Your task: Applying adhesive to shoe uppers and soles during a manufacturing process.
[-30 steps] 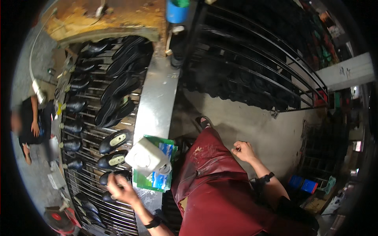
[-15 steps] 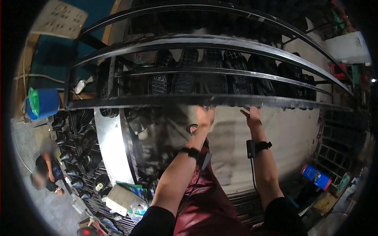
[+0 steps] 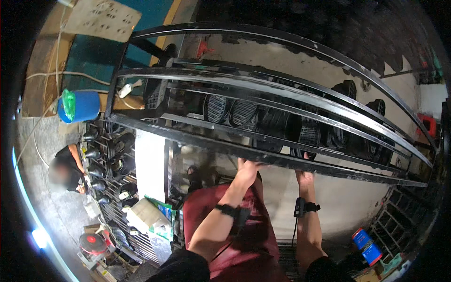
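Both of my arms reach forward to a black metal rack holding several black ridged shoe soles. At the front lower bar, my left hand is bent inward, with its fingertips partly hidden at the bar. A dark sole shows just above it; whether the hand touches it is hidden. To its right, my right hand reaches up behind the same bar. Its finger shows above the bar, closed against the edge of a black shoe sole. The rest of its fingers are hidden.
A blue bucket with green plastic stands at the left. Below it, another person sits near racks of dark shoe forms. A pale canister rests near my left elbow; a blue and red tin is at lower right.
The view has turned, so the rack appears lower and slanted down to the right. My right hand's finger now shows above the front bar at a sole. My left hand stays by the bar.
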Demonstrator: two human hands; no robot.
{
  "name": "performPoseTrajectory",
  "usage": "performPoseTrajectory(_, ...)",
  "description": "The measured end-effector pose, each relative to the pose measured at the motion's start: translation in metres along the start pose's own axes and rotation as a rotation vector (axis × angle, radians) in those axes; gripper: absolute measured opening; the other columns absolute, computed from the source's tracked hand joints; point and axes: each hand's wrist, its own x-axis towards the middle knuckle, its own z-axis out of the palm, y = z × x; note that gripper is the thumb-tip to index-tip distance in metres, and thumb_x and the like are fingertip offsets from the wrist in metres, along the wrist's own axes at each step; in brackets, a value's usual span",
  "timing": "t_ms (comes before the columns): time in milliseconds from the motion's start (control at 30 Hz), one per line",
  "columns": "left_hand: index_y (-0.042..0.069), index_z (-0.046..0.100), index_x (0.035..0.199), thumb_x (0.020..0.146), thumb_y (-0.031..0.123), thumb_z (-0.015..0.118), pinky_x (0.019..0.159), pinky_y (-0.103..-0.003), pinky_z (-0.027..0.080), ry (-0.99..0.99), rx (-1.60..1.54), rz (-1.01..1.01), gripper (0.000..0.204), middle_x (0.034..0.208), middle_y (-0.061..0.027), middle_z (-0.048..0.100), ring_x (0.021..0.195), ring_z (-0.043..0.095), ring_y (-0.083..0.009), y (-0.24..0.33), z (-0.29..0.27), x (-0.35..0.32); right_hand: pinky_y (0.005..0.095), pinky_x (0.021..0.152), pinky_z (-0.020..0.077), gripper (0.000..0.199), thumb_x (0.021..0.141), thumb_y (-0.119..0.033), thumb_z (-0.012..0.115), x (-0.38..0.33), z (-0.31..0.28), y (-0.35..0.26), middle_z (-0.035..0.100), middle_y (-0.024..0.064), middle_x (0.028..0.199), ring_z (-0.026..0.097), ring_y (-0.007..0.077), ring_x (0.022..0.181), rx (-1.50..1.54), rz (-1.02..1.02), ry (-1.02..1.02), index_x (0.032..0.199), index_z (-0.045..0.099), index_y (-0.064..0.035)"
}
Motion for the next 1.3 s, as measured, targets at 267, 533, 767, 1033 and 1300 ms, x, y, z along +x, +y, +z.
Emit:
performPoseTrajectory(267, 0.000, 0.064, 0.124, 0.075, -0.016, 0.072, 0.092, -0.037, 0.058, 0.167, 0.569, 0.025, 0.052, 0.112, -0.0094, 0.073, 0.104, 0.071, -0.0214, 0.149, -0.131, -0.248, 0.0461, 0.104, 0.0533, 0.043, 0.095, -0.015, 0.075, 0.074, -0.010, 0.037, 0.060, 0.0128, 0.143, 0.064, 0.0301, 0.118, -0.713, -0.376, 0.491, 0.135, 0.064, -0.0034)
performPoseTrajectory(533, 0.001, 0.060, 0.132, 0.075, -0.018, 0.069, 0.099, -0.038, 0.054, 0.604, 0.463, 0.201, 0.061, 0.122, -0.0085, 0.070, 0.116, 0.065, -0.0242, 0.189, -0.198, -0.363, 0.0503, 0.100, 0.0516, 0.087, 0.065, -0.064, 0.092, 0.073, 0.023, 0.027, 0.074, 0.0195, 0.112, 0.068, 0.0359, 0.103, -2.241, -0.567, 0.688, 0.112, 0.070, 0.0066)
performPoseTrajectory(767, 0.000, 0.058, 0.142, 0.073, -0.005, 0.067, 0.089, -0.040, 0.058, 0.573, 1.347, 0.078, 0.069, 0.123, -0.0159, 0.070, 0.113, 0.066, -0.0291, 0.374, -0.216, -0.348, 0.0489, 0.089, 0.0648, 0.050, 0.085, -0.018, 0.081, 0.027, 0.065, -0.030, 0.058, 0.0227, 0.131, 0.064, 0.0389, 0.104, -0.982, -0.569, 0.566, 0.119, 0.063, 0.0144)
performPoseTrajectory(1033, 0.000, 0.068, 0.131, 0.071, 0.003, 0.066, 0.093, -0.038, 0.057, 0.747, 1.491, 0.531, 0.060, 0.105, -0.0219, 0.076, 0.100, 0.074, -0.0356, 0.477, -0.277, -0.121, 0.0491, 0.093, 0.0668, 0.042, 0.082, -0.013, 0.068, -0.007, 0.115, 0.046, 0.059, 0.0186, 0.122, 0.061, 0.0338, 0.111, -0.687, -0.502, 0.391, 0.113, 0.060, 0.0140)
performPoseTrajectory(1300, -0.006, 0.040, 0.150, 0.084, 0.011, 0.082, 0.113, -0.052, 0.043, 1.245, 1.415, 0.785, 0.080, 0.151, -0.0298, 0.047, 0.132, 0.053, -0.0458, 0.335, -0.243, -0.072, 0.0502, 0.110, 0.0516, 0.048, 0.085, -0.027, 0.064, -0.058, 0.058, 0.022, 0.063, 0.0093, 0.130, 0.060, 0.0252, 0.121, -0.752, -0.412, 0.224, 0.127, 0.065, -0.0028)
